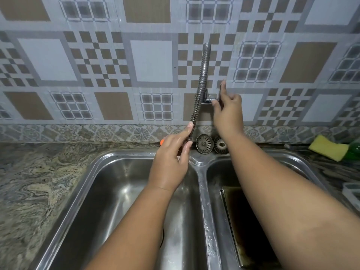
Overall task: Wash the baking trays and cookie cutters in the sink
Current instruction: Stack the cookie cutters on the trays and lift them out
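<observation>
Well, the dark baking tray [245,221] lay in the right basin of the steel double sink [202,191], and your right forearm crossed over it and hid much of it. The left basin beside it looked wet.

Your left hand [171,160] was wrapped around the lower end of the flexible metal tap hose [201,80], fingers curled round it and thumb laid along it, above the back of the left basin. Your right hand [228,110] was up at the wall, pinching the tap lever [221,90] between thumb and forefinger, with the other fingers curled in.

Two round sink strainers [204,143] leaned against the base of the tiled wall [152,61], just behind the sink's divider. Off to the right on the marbled stone table [29,182], a yellow sponge [329,150] rested beside a green bottle [355,151] at the picture's edge. A clear container [350,191] sat nearer you, only partly in view.
</observation>
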